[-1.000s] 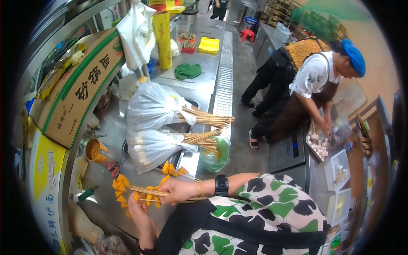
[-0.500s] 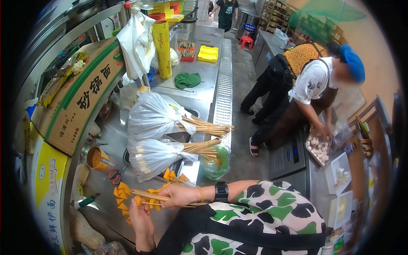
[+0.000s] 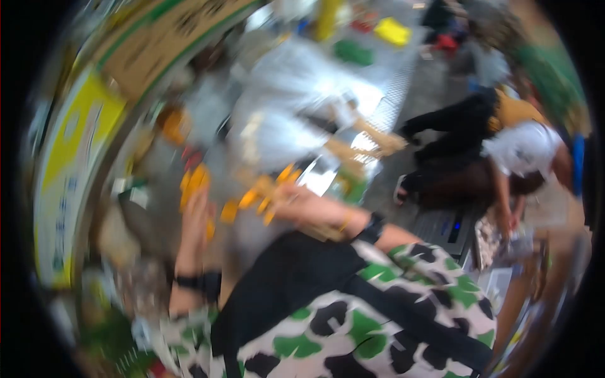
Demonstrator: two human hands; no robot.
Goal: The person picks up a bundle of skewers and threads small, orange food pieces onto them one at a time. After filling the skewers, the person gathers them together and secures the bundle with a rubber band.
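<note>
Motion blur smears this view. My right hand (image 3: 297,205) is closed around a bundle of thin wooden skewers (image 3: 324,232), whose sticks run back beneath the wrist. Orange wedge-shaped pieces (image 3: 250,196) sit at the front of that bundle, left of the fingers. My left hand (image 3: 196,217) is raised further left, its blurred fingers closed at a cluster of orange pieces (image 3: 194,181). More orange shows beside its palm. Beyond the hands lie white plastic bags (image 3: 277,135) wrapped over bundles of skewers (image 3: 353,150), bare stick ends pointing right.
Scissors with red handles (image 3: 191,157) and an orange tub (image 3: 172,124) lie past my left hand. Cartons (image 3: 79,170) line the left side. Across the aisle a person in a white top (image 3: 523,148) bends over a tray (image 3: 486,242); another person stands behind.
My view has swung, so the counter appears higher and further right. My left hand has moved apart from the right one, with orange pieces at its fingers. The right still grips skewers.
</note>
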